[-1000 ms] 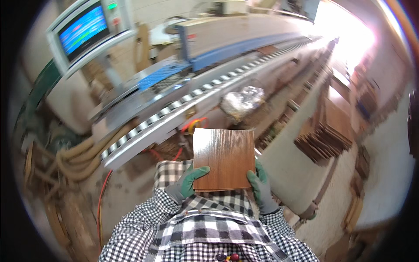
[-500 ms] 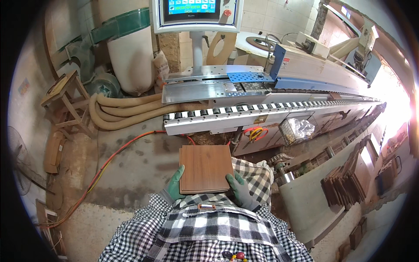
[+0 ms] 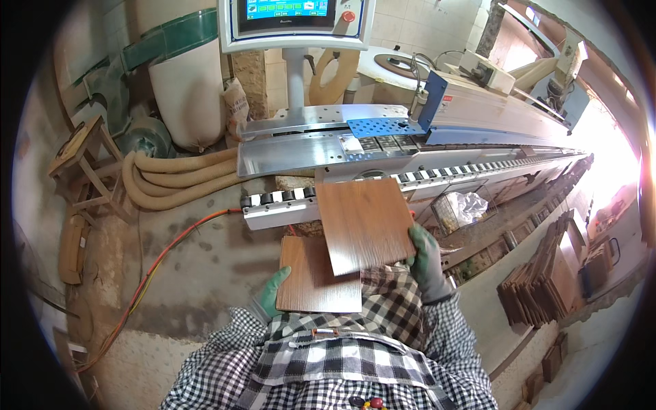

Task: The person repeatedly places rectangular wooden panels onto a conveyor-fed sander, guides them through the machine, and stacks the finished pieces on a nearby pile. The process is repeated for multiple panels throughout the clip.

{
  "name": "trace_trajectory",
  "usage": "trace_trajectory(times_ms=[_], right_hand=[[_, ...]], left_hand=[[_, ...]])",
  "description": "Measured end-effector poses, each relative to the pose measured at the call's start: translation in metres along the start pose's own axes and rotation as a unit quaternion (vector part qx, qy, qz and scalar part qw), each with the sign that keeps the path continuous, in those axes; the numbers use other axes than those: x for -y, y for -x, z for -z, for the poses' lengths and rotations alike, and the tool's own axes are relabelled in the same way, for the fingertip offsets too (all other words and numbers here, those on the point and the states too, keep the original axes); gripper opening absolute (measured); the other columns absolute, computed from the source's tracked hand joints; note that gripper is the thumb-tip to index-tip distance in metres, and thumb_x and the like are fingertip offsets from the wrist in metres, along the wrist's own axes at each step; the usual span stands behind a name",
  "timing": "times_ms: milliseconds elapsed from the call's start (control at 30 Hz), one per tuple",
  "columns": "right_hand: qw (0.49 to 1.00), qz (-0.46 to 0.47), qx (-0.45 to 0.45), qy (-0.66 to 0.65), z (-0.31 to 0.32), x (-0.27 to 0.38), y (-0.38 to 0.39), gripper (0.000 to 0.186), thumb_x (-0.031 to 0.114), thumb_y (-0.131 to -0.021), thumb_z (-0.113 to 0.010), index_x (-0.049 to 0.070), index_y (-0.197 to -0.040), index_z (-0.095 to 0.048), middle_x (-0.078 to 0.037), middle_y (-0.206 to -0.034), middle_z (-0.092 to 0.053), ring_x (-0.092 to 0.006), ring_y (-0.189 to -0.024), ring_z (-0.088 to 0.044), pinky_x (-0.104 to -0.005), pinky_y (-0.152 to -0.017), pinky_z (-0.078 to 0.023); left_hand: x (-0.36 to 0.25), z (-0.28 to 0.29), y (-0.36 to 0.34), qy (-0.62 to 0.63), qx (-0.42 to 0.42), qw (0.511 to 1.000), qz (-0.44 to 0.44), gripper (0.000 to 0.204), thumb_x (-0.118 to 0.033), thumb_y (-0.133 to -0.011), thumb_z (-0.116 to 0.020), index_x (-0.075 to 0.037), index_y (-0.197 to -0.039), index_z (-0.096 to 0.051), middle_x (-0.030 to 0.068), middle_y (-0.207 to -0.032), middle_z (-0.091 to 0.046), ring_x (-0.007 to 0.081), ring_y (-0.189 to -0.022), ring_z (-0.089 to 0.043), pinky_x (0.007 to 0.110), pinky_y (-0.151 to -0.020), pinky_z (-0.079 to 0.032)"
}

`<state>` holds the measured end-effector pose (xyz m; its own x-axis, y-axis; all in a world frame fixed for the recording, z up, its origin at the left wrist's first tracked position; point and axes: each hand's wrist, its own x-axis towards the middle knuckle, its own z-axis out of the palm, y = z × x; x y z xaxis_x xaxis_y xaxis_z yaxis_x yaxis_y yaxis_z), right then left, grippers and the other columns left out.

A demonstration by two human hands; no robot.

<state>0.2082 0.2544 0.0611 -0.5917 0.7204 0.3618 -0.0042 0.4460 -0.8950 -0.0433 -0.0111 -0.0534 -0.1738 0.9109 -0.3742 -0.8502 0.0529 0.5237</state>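
Observation:
My right hand (image 3: 426,260), in a green and grey glove, grips the right edge of a square brown wood-grain board (image 3: 365,219). That board is raised and tilted, its far edge in front of the roller rail. Beneath it and to the left is a second brown board (image 3: 306,279), low over my lap. My left hand (image 3: 275,290), gloved alike, holds this one by its left edge, thumb on top. The upper board covers the lower one's far right corner. I cannot tell whether more boards lie under the lower one.
Ahead stands a machine with a steel feed table (image 3: 287,153), a roller rail (image 3: 273,213) and a blue perforated plate (image 3: 384,127). A control screen (image 3: 287,12) rises behind. Stacked boards (image 3: 536,277) lean at the right. An orange hose (image 3: 167,256) crosses the floor, left.
My right hand has lifted one board off the stack, moving it up and to the right toward the roller rail. My left hand stays low with the other board. The view has shifted slightly.

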Motion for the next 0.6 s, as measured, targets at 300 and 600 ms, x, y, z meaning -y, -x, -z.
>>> trace_trajectory(times_ms=[300, 600], right_hand=[[0.937, -0.255, 0.041, -0.235, 0.006, -0.03, -0.169, 0.031, 0.012, -0.098, -0.064, -0.004, -0.126, -0.062, -0.01, -0.102, -0.07, -0.0184, -0.085, -0.069, -0.0296, -0.073, -0.056], [0.978, -0.183, -0.03, -0.093, -0.027, -0.04, -0.188, 0.046, 0.009, -0.096, -0.067, -0.005, -0.138, -0.055, -0.014, -0.116, -0.066, -0.0248, -0.097, -0.072, -0.031, -0.083, -0.059]], left_hand=[[0.001, 0.009, -0.004, -0.004, -0.012, 1.0, -0.028, 0.064, -0.04, -0.101, -0.064, -0.004, -0.149, -0.043, 0.0156, -0.139, -0.059, 0.0274, -0.122, -0.064, 0.044, -0.103, -0.055], [-0.002, -0.013, 0.01, 0.006, -0.044, 0.998, -0.051, 0.061, -0.039, -0.101, -0.063, -0.005, -0.147, -0.044, 0.0144, -0.134, -0.062, 0.0267, -0.116, -0.067, 0.045, -0.098, -0.058]])
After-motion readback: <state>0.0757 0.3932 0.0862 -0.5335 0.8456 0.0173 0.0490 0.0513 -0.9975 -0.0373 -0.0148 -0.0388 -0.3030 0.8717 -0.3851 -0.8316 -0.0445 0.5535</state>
